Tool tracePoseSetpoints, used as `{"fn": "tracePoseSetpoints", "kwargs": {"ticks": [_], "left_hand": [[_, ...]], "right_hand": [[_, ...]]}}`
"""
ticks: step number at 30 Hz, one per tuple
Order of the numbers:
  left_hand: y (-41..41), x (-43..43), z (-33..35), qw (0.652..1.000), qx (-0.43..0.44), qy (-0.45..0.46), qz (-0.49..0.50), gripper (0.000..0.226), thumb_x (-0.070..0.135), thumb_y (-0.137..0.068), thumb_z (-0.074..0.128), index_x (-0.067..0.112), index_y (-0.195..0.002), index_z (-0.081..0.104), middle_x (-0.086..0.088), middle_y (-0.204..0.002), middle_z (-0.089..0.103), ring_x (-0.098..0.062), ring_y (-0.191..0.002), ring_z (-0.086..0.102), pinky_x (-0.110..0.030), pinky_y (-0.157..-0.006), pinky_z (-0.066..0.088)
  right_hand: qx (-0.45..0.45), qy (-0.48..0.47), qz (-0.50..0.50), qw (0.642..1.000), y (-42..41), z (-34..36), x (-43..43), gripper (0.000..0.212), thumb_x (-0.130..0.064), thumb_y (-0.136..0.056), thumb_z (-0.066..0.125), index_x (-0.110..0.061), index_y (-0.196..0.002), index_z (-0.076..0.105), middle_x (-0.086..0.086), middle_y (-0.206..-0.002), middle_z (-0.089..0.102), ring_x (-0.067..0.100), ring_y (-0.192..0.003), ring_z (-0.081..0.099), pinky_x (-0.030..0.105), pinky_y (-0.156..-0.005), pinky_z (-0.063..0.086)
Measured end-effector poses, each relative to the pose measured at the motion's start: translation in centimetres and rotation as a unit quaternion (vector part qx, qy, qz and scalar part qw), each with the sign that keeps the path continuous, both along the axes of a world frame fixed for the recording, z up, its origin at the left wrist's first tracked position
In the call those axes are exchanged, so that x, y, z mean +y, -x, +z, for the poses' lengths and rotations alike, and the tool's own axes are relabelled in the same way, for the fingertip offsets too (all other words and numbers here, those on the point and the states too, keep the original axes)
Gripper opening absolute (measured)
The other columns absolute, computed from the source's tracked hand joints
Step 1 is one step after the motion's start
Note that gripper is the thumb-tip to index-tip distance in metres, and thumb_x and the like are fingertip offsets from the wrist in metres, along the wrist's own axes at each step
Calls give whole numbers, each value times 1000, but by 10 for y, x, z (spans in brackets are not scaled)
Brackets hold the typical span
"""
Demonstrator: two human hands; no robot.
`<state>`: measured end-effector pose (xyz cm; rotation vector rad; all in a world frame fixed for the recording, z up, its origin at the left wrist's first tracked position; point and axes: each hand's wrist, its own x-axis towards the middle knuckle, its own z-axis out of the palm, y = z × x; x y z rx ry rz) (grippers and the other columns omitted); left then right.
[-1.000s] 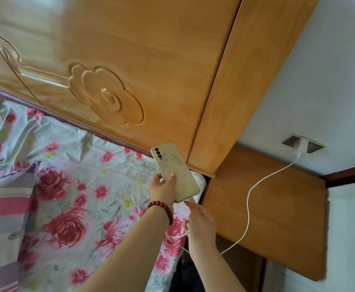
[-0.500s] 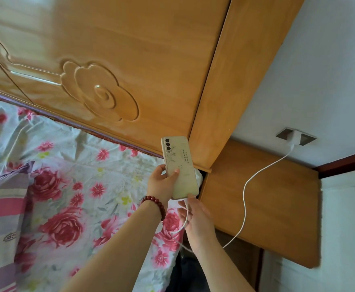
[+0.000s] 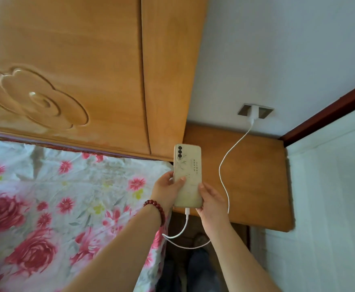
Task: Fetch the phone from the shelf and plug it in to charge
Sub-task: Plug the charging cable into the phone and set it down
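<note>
A: Logging the frame, largest first. Wooden headboard (image 3: 92, 66) filling the upper left, carrying a carved flower (image 3: 35, 102). White wall (image 3: 288, 49) taking up the upper right.

B: Noting the bedsheet (image 3: 56, 197) next, covering the lower left, showing red flowers on a pale ground. Wooden nightstand (image 3: 256, 175) sitting just right of the bed, against the wall.

A: Moving on to the arms. Both reaching up from the bottom edge toward the middle. Left hand (image 3: 166, 190) gripping the phone (image 3: 187, 175) along its left edge, thumb lying across the back. Red bead bracelet (image 3: 155, 209) circling that wrist.

B: Right hand (image 3: 211, 204) closing on the phone's lower right corner, fingers hidden behind it. Both hands therefore holding the phone, neither spread wide.

A: Locating the phone: standing upright in the air between the two hands, back facing the camera, three lenses showing at the top left, hovering in front of the nightstand's left edge and the headboard's corner.

B: Tracing the white cable (image 3: 223, 171) now. Starting at a white charger (image 3: 254, 114) sitting in the wall socket (image 3: 244, 109), looping down over the nightstand, passing behind the right forearm, curling below the hands.

A: Ending at a white plug (image 3: 187, 211) touching the phone's bottom edge. Not telling from here how deeply seated.
</note>
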<state>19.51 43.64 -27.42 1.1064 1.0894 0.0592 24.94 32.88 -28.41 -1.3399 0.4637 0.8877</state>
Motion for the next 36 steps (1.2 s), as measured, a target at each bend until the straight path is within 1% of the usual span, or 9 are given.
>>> {"fn": "tracePoseSetpoints", "kwargs": {"ticks": [4, 7, 10, 15, 18, 23, 29, 32, 36], "left_hand": [[-28, -21, -22, 996, 41, -48, -57, 22, 21, -85, 59, 17, -106, 63, -7, -104, 69, -25, -94, 66, -45, -85, 55], [-47, -36, -48, 992, 69, -72, -77, 25, 25, -84, 60, 19, -107, 64, 4, -89, 68, -12, -81, 64, -31, -74, 54], [-64, -48, -76, 986, 99, -88, -102, 25, 23, -84, 59, 19, -108, 64, 2, -94, 68, -10, -78, 62, -21, -66, 49], [-84, -62, -121, 977, 150, -82, -127, 34, 19, -85, 56, 16, -118, 62, -4, -105, 69, -23, -93, 65, -35, -81, 54], [-94, -67, -147, 975, 169, -75, -122, 28, 15, -85, 54, 9, -109, 67, -10, -100, 70, -28, -94, 66, -43, -87, 53], [-109, -74, -183, 973, 190, -63, -115, 22, 13, -85, 49, 13, -96, 68, -7, -92, 69, -26, -88, 65, -43, -84, 54], [-119, -78, -203, 971, 187, -64, -133, 32, 16, -87, 48, 17, -118, 59, 2, -102, 64, -16, -89, 61, -25, -68, 49], [-122, -77, -208, 968, 192, -70, -146, 35, 18, -88, 49, 20, -122, 55, 8, -101, 59, -8, -81, 56, -17, -59, 43], [-129, -75, -211, 956, 223, -87, -172, 39, 18, -86, 45, 20, -124, 54, -5, -119, 58, -21, -100, 58, -39, -83, 54]], "right_hand": [[-17, 29, 6, 999, -23, -25, -25, 13, -15, -92, 56, -22, -95, 66, 4, -104, 69, 20, -95, 65, 36, -77, 56], [-25, 55, 11, 998, -43, -52, -41, 12, -17, -90, 59, -26, -93, 65, 4, -105, 69, 21, -96, 65, 39, -82, 56], [-30, 84, 19, 996, -59, -83, -56, 11, -21, -88, 61, -26, -96, 67, 1, -102, 69, 21, -96, 65, 41, -84, 56], [2, 119, 28, 993, -81, -131, -70, 19, -26, -87, 62, -22, -104, 67, 2, -106, 69, 24, -100, 64, 45, -89, 54], [20, 130, 42, 990, -93, -159, -74, 14, -28, -82, 65, -29, -96, 68, -2, -102, 71, 22, -100, 65, 46, -92, 52], [37, 137, 45, 989, -109, -193, -74, 10, -25, -82, 67, -30, -90, 70, -7, -92, 74, 16, -90, 69, 36, -83, 56], [21, 172, 65, 983, -121, -203, -71, 9, -28, -88, 60, -32, -91, 66, -12, -89, 70, 8, -82, 66, 13, -52, 49], [9, 191, 79, 978, -124, -206, -71, 15, -26, -90, 57, -27, -101, 67, -12, -89, 67, 8, -82, 64, 16, -56, 48], [-28, 224, 111, 968, -125, -207, -68, 22, -23, -92, 55, -18, -109, 68, 0, -101, 71, 12, -85, 65, 23, -66, 54]]}}
